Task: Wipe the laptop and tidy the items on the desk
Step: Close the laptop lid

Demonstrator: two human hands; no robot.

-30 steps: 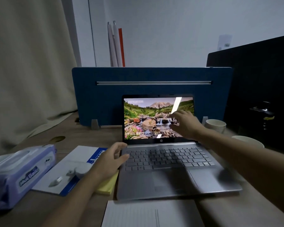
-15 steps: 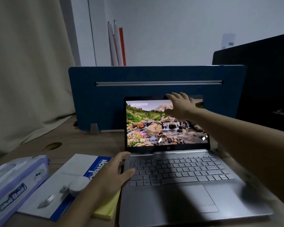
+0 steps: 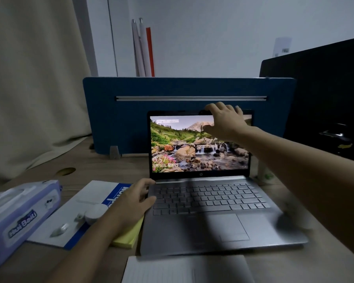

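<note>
matt silver laptop (image 3: 223,227) on wood-look desk (image 3: 114,168).

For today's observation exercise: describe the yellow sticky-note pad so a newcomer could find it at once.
Start at the open laptop in the middle of the desk. Just off its left edge, under the left hand, lies the yellow sticky-note pad, beside the white and blue booklet. It is the only plain yellow thing there.

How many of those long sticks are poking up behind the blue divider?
3: two white sticks standing side by side, with one red stick right beside them, all rising above the blue divider against the wall. More may be hidden behind it.
</note>
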